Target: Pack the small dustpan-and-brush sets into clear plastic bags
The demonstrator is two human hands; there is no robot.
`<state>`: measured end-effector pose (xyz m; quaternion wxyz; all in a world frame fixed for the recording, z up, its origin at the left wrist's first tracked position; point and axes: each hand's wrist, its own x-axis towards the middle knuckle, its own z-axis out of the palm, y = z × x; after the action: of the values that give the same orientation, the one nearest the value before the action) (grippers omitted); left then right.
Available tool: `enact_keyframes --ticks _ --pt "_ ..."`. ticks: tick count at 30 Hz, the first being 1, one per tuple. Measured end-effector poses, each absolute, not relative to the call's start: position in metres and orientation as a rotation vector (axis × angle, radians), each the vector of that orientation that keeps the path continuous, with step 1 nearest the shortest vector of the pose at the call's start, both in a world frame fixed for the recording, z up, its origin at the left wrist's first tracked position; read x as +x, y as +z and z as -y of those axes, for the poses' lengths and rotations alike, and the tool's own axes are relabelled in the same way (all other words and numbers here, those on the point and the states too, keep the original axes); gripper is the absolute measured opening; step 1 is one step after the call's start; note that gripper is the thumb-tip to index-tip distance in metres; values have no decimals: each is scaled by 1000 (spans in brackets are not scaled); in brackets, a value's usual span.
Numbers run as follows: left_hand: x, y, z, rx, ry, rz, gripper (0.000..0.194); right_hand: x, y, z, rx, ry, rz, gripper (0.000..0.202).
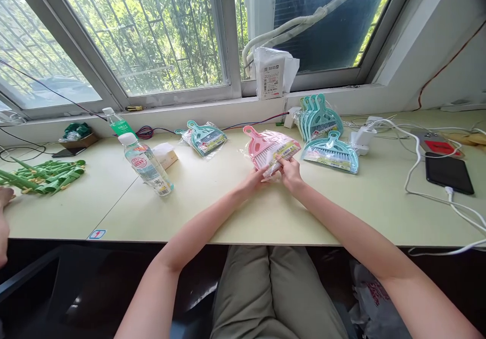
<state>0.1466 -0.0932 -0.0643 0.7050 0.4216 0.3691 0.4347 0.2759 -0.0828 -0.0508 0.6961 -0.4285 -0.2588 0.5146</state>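
Note:
A pink mini dustpan and brush set in clear plastic wrap is held over the table in front of me. My left hand grips its lower left edge. The fingers of my right hand close on its lower right part, by the yellow-green label. To the right lies a wrapped teal dustpan set, with several more teal sets standing in a row behind it. Another teal set lies to the left in loose plastic.
Two bottles, a clear one and a green-labelled one, stand left beside a tissue pack. Woven green strips lie far left near another person's hand. A charging phone and white cables occupy the right.

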Motion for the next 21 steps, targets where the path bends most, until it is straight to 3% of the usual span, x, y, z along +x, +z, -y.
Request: enact_keyframes --ticks 3,9,14,17,21 --pt "138 -60 85 929 1057 -904 53 275 -52 81 -907 1198 601 20" --pt "111 -47 86 1066 1040 -846 76 280 -61 72 -1024 1319 778 18" --pt "127 -47 97 1189 1018 -893 84 279 -64 72 -1263 985 789 29" --pt "136 -53 95 1045 1204 -939 77 270 -61 76 -1338 831 865 38" --pt "115 -49 79 925 1253 -1013 64 279 -49 74 -1226 937 1334 29"
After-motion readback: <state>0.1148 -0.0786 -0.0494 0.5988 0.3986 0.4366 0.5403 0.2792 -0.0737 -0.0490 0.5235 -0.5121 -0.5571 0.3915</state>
